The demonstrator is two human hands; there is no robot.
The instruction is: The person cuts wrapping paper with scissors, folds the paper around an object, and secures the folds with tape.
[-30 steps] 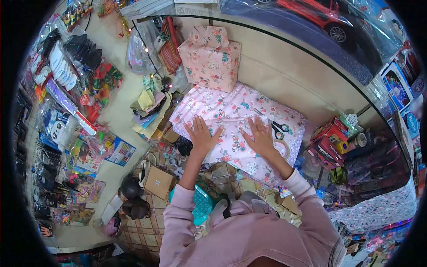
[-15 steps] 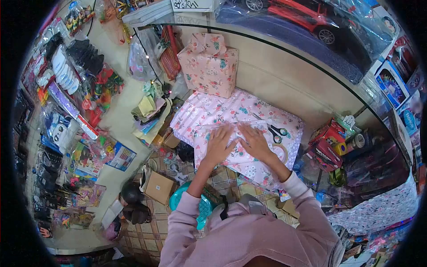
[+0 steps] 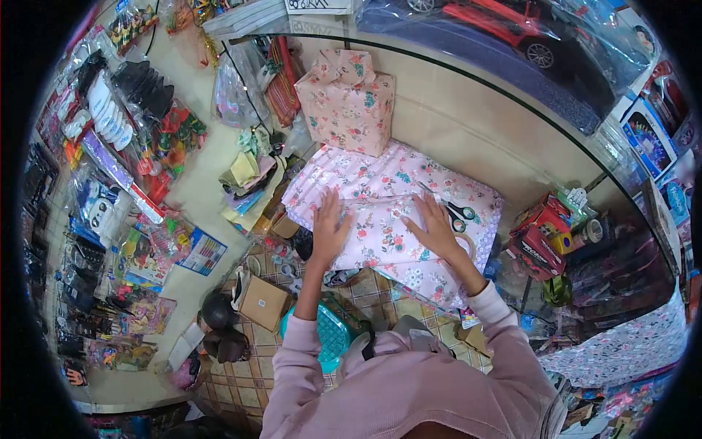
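Left hand (image 3: 331, 233), right hand (image 3: 436, 233) flat on floral wrapping paper (image 3: 384, 235)
Both spread wide, scissors (image 3: 461, 213) just right; red box (image 3: 536, 252) lettering's too blurry.

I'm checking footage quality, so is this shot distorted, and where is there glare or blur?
In the head view, fisheye bending and black corners; glare streaks on clear plastic at upper right; left hand and right hand readably outlined; small print on packets at left too soft to read.

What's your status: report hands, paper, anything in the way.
Left hand and right hand open, apart, on floral paper. Scissors and tape roll lying on paper, close beside right hand and wrist.
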